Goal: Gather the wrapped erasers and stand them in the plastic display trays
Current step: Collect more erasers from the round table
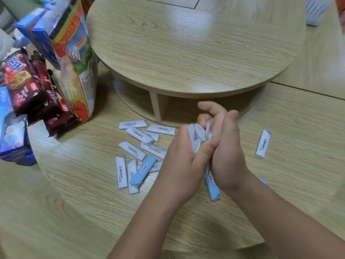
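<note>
Several wrapped erasers, white with one blue one, lie scattered on the wooden surface left of my hands. One more white eraser lies alone to the right. My left hand and my right hand are pressed together, both closed around a bunch of erasers; a blue eraser sticks out below them. Another blue piece peeks out behind my right wrist. No display tray is clearly visible.
A raised round wooden shelf stands just beyond my hands. Snack packets and a tall bag crowd the left side. A blurred clear plastic item stands at the top right.
</note>
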Demonstrator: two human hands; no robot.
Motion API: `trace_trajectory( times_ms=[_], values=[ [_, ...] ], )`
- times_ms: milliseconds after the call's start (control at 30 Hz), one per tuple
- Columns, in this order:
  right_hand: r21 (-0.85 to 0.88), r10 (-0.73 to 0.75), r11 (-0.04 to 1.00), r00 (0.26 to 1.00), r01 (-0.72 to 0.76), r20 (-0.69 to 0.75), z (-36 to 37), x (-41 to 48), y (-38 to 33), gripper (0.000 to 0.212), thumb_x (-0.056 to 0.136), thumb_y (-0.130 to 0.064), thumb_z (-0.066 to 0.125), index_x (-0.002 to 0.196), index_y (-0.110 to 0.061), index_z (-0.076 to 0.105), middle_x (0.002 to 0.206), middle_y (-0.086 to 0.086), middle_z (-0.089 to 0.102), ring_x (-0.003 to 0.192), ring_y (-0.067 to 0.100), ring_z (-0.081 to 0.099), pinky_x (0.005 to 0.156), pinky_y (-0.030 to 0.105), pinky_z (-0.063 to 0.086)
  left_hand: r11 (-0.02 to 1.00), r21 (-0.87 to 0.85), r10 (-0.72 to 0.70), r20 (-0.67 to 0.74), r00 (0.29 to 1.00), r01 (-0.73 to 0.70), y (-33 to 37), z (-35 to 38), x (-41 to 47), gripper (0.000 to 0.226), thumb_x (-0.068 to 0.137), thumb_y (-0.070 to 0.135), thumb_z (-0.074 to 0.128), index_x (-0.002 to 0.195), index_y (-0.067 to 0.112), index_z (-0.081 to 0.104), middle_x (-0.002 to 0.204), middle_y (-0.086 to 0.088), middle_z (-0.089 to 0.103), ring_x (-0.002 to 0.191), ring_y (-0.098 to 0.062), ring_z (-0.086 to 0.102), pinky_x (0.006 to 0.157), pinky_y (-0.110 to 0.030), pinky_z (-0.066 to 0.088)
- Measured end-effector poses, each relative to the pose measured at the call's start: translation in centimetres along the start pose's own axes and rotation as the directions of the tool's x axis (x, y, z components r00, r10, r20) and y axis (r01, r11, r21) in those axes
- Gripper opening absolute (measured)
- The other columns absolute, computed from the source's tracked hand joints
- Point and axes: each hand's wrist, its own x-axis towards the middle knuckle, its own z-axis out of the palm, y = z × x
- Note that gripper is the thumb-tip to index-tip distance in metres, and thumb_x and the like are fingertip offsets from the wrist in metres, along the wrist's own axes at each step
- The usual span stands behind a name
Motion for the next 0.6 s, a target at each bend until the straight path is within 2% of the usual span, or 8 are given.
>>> trace_trajectory(
  times_ms=[100, 200, 300, 400, 467, 500, 567, 600],
  values=[
    [-0.113, 0.003, 0.993, 0.984, 0.017, 0.179, -1.5, -0.6, 0.4, 0.077, 0.084, -0.079, 0.032, 0.135, -0.022, 0.044, 0.098, 0.0, 0.044, 0.078, 0.007, 0.055, 0.07, 0.025, 0.051, 1.0, -0.024, -0.007, 0.096, 0.995, 0.01, -0.2, -0.7, -0.1, 0.021, 0.089, 0.055, 0.051, 0.104, 0.041, 0.047, 0.102, 0.014, 0.056, 0.092, 0.0, 0.059, 0.073, -0.018, 0.05],
    [-0.292, 0.034, 0.954, 0.947, 0.063, 0.319, -3.1, -1.1, 0.3, 0.089, 0.076, -0.088, 0.029, 0.148, -0.035, 0.031, 0.124, 0.005, 0.046, 0.101, 0.027, 0.061, 0.076, 0.04, 0.057, 0.989, -0.133, -0.028, 0.209, 0.978, 0.057, -0.4, -1.2, -0.2, 0.019, 0.095, 0.039, 0.059, 0.108, 0.031, 0.049, 0.098, 0.007, 0.06, 0.079, -0.012, 0.067, 0.065, -0.041, 0.059],
    [-0.478, 0.026, 0.862, 0.926, 0.17, 0.377, -3.6, -1.2, 0.4, 0.083, 0.082, -0.084, 0.019, 0.153, -0.041, 0.018, 0.145, -0.008, 0.033, 0.124, 0.017, 0.05, 0.095, 0.047, 0.049, 0.983, -0.172, -0.024, 0.216, 0.976, 0.063, 0.0, -1.2, -0.4, 0.015, 0.096, 0.023, 0.062, 0.103, 0.017, 0.05, 0.089, 0.004, 0.058, 0.069, -0.016, 0.065, 0.05, -0.047, 0.056],
    [-0.61, -0.033, 0.73, 0.908, 0.307, 0.418, -3.9, -0.9, 0.1, 0.087, 0.085, -0.081, 0.011, 0.156, -0.031, 0.01, 0.159, -0.013, 0.014, 0.147, 0.005, 0.017, 0.117, 0.036, 0.023, 0.985, -0.169, -0.011, 0.16, 0.987, 0.039, 0.1, -1.0, -0.3, 0.013, 0.093, 0.016, 0.065, 0.098, 0.015, 0.054, 0.084, 0.0, 0.058, 0.068, -0.019, 0.062, 0.053, -0.047, 0.054],
    [-0.733, -0.028, 0.537, 0.877, 0.418, 0.48, -5.0, -0.8, -0.7, 0.084, 0.089, -0.076, 0.013, 0.156, -0.027, 0.007, 0.162, -0.011, 0.007, 0.149, 0.004, 0.01, 0.118, 0.035, 0.02, 0.992, -0.12, -0.012, 0.083, 0.996, 0.022, -0.5, -1.2, -0.2, 0.01, 0.092, 0.016, 0.065, 0.099, 0.018, 0.058, 0.084, -0.005, 0.062, 0.074, -0.022, 0.063, 0.063, -0.041, 0.054],
    [-0.803, -0.012, 0.383, 0.871, 0.457, 0.491, -6.1, -0.9, -1.1, 0.081, 0.091, -0.074, 0.019, 0.156, -0.026, 0.009, 0.161, -0.009, 0.009, 0.148, 0.006, 0.012, 0.117, 0.038, 0.023, 0.995, -0.094, -0.026, 0.035, 0.999, 0.03, -0.9, -1.5, -0.2, 0.009, 0.09, 0.019, 0.063, 0.098, 0.019, 0.06, 0.084, -0.004, 0.063, 0.075, -0.021, 0.063, 0.066, -0.038, 0.053],
    [-0.889, 0.011, 0.026, 0.889, 0.456, 0.457, -8.8, -1.9, -1.8, 0.081, 0.089, -0.072, 0.033, 0.153, -0.024, 0.022, 0.153, -0.002, 0.025, 0.141, 0.013, 0.028, 0.112, 0.044, 0.034, 0.996, -0.055, -0.073, -0.033, 0.997, 0.071, -1.4, -2.2, -0.3, 0.013, 0.086, 0.027, 0.061, 0.093, 0.016, 0.061, 0.08, -0.004, 0.064, 0.073, -0.022, 0.064, 0.066, -0.043, 0.055],
    [-0.901, 0.026, -0.107, 0.907, 0.42, 0.42, -10.1, -2.7, -2.0, 0.082, 0.086, -0.074, 0.036, 0.148, -0.022, 0.032, 0.144, 0.0, 0.035, 0.132, 0.018, 0.038, 0.105, 0.044, 0.041, 0.994, -0.045, -0.1, -0.053, 0.994, 0.098, -1.5, -2.6, -0.3, 0.02, 0.083, 0.031, 0.06, 0.091, 0.013, 0.062, 0.077, -0.005, 0.065, 0.071, -0.024, 0.065, 0.063, -0.045, 0.056]
  ],
)
